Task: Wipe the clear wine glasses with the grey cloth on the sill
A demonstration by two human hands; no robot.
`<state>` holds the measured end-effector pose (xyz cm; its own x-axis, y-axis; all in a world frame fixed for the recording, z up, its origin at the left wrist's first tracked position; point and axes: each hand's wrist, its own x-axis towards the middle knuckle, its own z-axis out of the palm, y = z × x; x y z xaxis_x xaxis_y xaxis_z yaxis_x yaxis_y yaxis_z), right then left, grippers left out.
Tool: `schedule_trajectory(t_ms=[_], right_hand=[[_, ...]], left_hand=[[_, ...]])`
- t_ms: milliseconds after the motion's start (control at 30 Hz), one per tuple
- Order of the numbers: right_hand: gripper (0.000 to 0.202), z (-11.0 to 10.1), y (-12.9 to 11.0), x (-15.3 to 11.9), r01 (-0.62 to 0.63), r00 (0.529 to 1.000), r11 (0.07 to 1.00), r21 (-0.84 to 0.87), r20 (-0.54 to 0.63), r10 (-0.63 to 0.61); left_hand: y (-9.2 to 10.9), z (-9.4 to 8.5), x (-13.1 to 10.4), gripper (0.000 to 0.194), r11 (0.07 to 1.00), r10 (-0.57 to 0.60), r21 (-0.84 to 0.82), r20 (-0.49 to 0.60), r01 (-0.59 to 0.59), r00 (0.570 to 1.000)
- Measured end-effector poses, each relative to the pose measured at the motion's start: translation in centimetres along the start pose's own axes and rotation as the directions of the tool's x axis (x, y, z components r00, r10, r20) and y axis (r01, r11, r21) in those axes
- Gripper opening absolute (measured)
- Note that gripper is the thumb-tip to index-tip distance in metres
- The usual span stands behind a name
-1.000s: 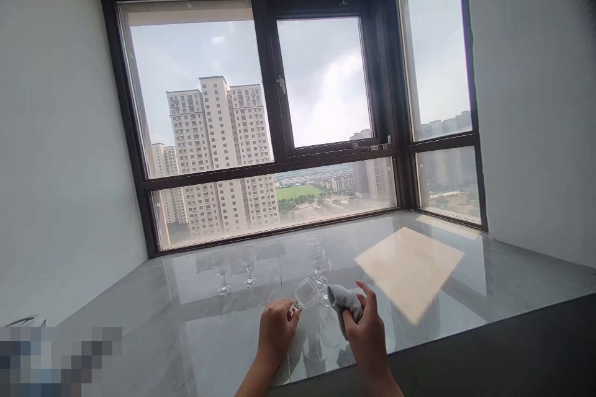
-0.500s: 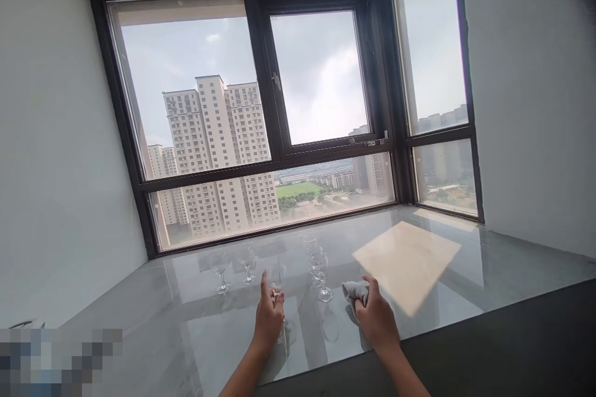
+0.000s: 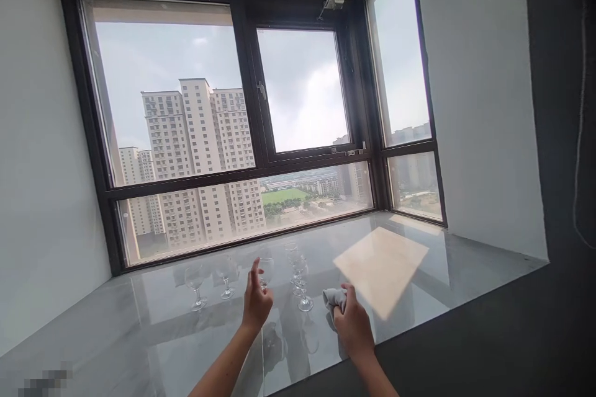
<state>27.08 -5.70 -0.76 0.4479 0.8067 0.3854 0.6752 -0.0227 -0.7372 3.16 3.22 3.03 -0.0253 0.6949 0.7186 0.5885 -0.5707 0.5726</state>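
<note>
Flat window ledge point(image 3: 107, 335) keeps glasses point(image 3: 305, 303) upright. Left hand point(image 3: 257, 304), half-curled with index raised, partly hides one glass point(image 3: 267, 270); grip unclear. Right hand point(image 3: 352, 322) closes around a cloth point(image 3: 333, 299), bunched probably for control.

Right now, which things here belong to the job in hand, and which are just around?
In use:
grey cloth, in the right hand
stemmed glass, at the left hand
probably the other glasses, standing on the sill

Just around:
window frame
window handle
tower block outside

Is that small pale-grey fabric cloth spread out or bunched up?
Bunched up: the pale-grey fabric cloth shows as a compact wad in the person's right hand, no visible part laid flat.
</note>
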Motion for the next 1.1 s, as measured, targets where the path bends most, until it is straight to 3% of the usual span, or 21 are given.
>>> schedule_trajectory(t_ms=[133,267,533,700,833,900,1000,1100], right_hand=[[0.043,0.2,0.0,0.0,0.001,1.000,1.000,-0.011,-0.010,-0.001],[0.042,0.1,0.0,0.0,0.005,1.000,1.000,-0.015,-0.016,-0.005],[0.041,0.0,-0.2,0.1,0.004,1.000,1.000,-0.008,-0.024,-0.004],[0.041,-0.2,-0.2,0.0,-0.003,0.999,1.000,-0.010,-0.034,0.002],[0.038,-0.4,-0.3,-0.2,0.001,1.000,1.000,-0.012,-0.028,-0.002],[0.038,-0.4,-0.3,-0.2,0.003,1.000,1.000,-0.014,-0.028,-0.003],[0.037,-0.5,-0.4,-0.3,0.004,1.000,1.000,-0.018,-0.026,-0.004],[0.036,-0.5,-0.4,-0.2,0.002,1.000,1.000,-0.021,-0.028,-0.003]], left_hand=[[-0.6,2.2,1.5,0.071,1.000,0.017,0.022,0.001,-0.017,1.000],[-2.0,3.8,3.0,0.062,0.997,-0.053,0.061,0.021,0.052,0.998],[-3.4,6.4,5.3,0.062,0.991,-0.087,0.115,0.118,0.074,0.989],[-3.5,6.2,5.0,0.089,0.984,-0.080,0.174,0.204,0.045,0.976],[-3.5,4.5,3.9,0.089,0.952,-0.066,0.307,0.275,-0.023,0.959],[-3.7,3.2,3.5,0.078,0.931,0.008,0.354,0.227,-0.090,0.974],[-4.2,1.0,3.2,0.056,0.879,0.173,0.444,0.040,-0.173,0.984],[-5.0,-1.1,3.5,0.049,0.856,0.190,0.516,-0.233,-0.044,0.954]])
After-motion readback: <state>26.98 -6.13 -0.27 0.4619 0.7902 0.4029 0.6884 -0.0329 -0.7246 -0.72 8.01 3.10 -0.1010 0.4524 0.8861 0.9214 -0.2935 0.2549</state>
